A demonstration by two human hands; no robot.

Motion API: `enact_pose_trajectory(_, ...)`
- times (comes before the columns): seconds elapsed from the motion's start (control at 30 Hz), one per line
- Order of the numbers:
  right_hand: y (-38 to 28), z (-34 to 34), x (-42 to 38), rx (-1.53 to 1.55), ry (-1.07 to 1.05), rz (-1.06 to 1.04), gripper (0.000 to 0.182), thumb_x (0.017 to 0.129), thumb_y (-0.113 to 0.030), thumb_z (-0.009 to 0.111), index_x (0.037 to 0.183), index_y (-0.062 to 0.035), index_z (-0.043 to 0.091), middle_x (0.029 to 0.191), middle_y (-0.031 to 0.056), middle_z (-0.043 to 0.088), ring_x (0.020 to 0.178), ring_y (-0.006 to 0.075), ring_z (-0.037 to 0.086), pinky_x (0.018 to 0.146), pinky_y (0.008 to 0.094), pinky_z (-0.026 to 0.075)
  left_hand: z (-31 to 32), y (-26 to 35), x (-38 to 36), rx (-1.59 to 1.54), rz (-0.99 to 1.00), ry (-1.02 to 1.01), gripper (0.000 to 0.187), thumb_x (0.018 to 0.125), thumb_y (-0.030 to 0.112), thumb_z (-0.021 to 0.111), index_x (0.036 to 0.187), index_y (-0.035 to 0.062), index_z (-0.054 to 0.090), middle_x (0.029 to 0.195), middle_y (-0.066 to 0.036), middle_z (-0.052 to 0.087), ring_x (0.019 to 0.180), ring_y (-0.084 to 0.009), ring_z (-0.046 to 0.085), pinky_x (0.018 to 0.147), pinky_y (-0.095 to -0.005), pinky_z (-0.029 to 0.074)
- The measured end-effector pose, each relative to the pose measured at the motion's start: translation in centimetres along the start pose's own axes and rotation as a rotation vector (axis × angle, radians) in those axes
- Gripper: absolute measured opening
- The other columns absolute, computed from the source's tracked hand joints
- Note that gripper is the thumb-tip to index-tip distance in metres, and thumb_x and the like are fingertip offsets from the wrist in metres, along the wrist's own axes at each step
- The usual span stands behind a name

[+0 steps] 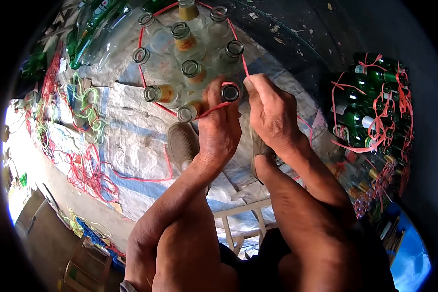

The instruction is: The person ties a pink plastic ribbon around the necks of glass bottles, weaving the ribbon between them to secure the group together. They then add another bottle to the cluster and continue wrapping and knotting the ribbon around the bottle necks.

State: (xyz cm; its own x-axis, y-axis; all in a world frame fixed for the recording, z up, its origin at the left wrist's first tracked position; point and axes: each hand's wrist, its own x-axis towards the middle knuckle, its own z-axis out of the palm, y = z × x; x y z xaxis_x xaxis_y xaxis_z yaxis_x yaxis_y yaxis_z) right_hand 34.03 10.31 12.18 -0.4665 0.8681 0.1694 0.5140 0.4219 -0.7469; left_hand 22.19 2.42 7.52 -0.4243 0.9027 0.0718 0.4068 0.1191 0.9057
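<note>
Several clear glass bottles [185, 44] stand upright in a tight cluster, some with yellowish labels. Red plastic string [141, 73] encircles the group below the necks. My left hand [218, 121] is closed at the nearest bottle's neck [230, 92], where the string crosses its fingers and loops by the bottle mouth; its fingertips are partly hidden. To the right, my right hand [273, 109] pinches the red string, which runs taut up the cluster's right side. A loose length trails past that wrist.
Bundles of green bottles [370, 102] tied with red string lie at right. More green bottles [90, 29] lie upper left. Tangled red string [90, 177] and pale green string [90, 104] spread over the woven sheet [141, 194]. My shoes [182, 141] flank the near bottles.
</note>
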Motion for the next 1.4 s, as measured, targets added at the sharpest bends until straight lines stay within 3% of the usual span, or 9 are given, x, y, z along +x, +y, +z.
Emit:
enact_pose_trajectory(0.27,0.3,-0.4,-1.5,0.015,-0.012,-0.005,0.007,0.102,-0.006,0.062,0.107,-0.0019,0.065,0.083,0.0191,0.070,0.071,0.0383,0.070,0.061,0.0395,0.052,-0.2,0.3,-0.1,-0.008,-0.033,-0.029,0.039,0.097,0.002,0.065,0.134,-0.0057,0.054,0.122,-0.027,0.063,0.104,-0.0450,0.063,0.086,-0.0478,0.050)
enact_pose_trajectory(0.43,0.0,-0.4,-1.6,0.073,0.025,0.052,0.012,0.105,-0.011,0.060,0.110,-0.0017,0.066,0.089,0.0179,0.074,0.072,0.0321,0.072,0.063,0.0371,0.053,-0.4,-0.1,0.1,0.010,0.028,-0.064,0.042,0.102,-0.004,0.053,0.143,-0.0031,0.045,0.102,-0.011,0.062,0.073,-0.0125,0.062,0.066,-0.0271,0.053)
enact_pose_trajectory(0.53,-0.2,-0.4,-1.7,0.163,0.007,0.166,0.015,0.107,-0.014,0.058,0.109,-0.0013,0.066,0.079,0.0100,0.069,0.065,0.0194,0.064,0.060,0.0314,0.048,-0.4,0.1,-0.1,0.011,0.014,-0.064,0.042,0.102,-0.004,0.053,0.143,-0.0030,0.045,0.101,-0.010,0.062,0.073,-0.0122,0.062,0.065,-0.0269,0.052)
enact_pose_trajectory(0.63,-0.3,-0.6,-1.6,0.307,0.000,0.308,0.012,0.105,-0.015,0.061,0.103,-0.0024,0.063,0.080,0.0150,0.070,0.067,0.0275,0.068,0.061,0.0359,0.051,-0.3,-0.1,0.0,-0.003,0.015,-0.055,0.042,0.102,-0.003,0.053,0.143,-0.0029,0.045,0.101,-0.010,0.062,0.072,-0.0121,0.061,0.065,-0.0268,0.052)
enact_pose_trajectory(0.8,-0.8,-2.0,-1.3,0.394,-0.085,0.411,0.018,0.107,-0.018,0.059,0.100,-0.0020,0.062,0.069,0.0101,0.057,0.060,0.0175,0.052,0.057,0.0334,0.045,-0.3,-0.3,-0.1,0.001,0.027,-0.055,0.042,0.102,-0.003,0.053,0.143,-0.0032,0.045,0.102,-0.011,0.063,0.071,-0.0123,0.061,0.065,-0.0270,0.052)
enact_pose_trajectory(0.97,-0.3,-1.1,-1.4,0.193,-0.079,0.209,0.014,0.105,-0.014,0.059,0.097,-0.0029,0.059,0.068,0.0191,0.053,0.056,0.0330,0.053,0.054,0.0381,0.044,-0.1,-0.5,-0.2,-0.008,0.054,-0.026,0.039,0.102,-0.002,0.053,0.141,-0.0051,0.048,0.104,-0.012,0.064,0.071,-0.0132,0.063,0.064,-0.0275,0.052)
enact_pose_trajectory(1.07,-0.8,-0.8,-1.5,0.165,-0.065,0.148,0.011,0.102,-0.009,0.060,0.094,-0.0036,0.056,0.072,0.0236,0.057,0.069,0.0472,0.061,0.055,0.0447,0.046,-0.4,0.0,-0.2,0.000,0.038,-0.027,0.041,0.098,-0.001,0.061,0.138,-0.0064,0.050,0.118,-0.023,0.063,0.097,-0.0353,0.063,0.083,-0.0407,0.052)
enact_pose_trajectory(1.27,-0.8,-0.6,-1.6,0.061,-0.113,0.045,0.006,0.101,-0.005,0.060,0.097,-0.0023,0.058,0.073,0.0210,0.062,0.066,0.0408,0.065,0.056,0.0411,0.048,-0.4,-0.1,-0.2,-0.034,0.066,-0.007,0.042,0.097,-0.001,0.063,0.137,-0.0072,0.051,0.126,-0.029,0.062,0.111,-0.0473,0.062,0.091,-0.0480,0.053)
enact_pose_trajectory(1.4,-1.7,-0.8,-1.4,-0.101,-0.179,-0.025,0.003,0.100,-0.004,0.061,0.099,-0.0022,0.059,0.073,0.0212,0.065,0.069,0.0419,0.068,0.056,0.0450,0.049,-0.6,0.0,0.2,0.089,0.224,0.076,0.037,0.097,-0.001,0.059,0.133,-0.0045,0.055,0.122,-0.023,0.064,0.102,-0.0356,0.068,0.088,-0.0425,0.054)
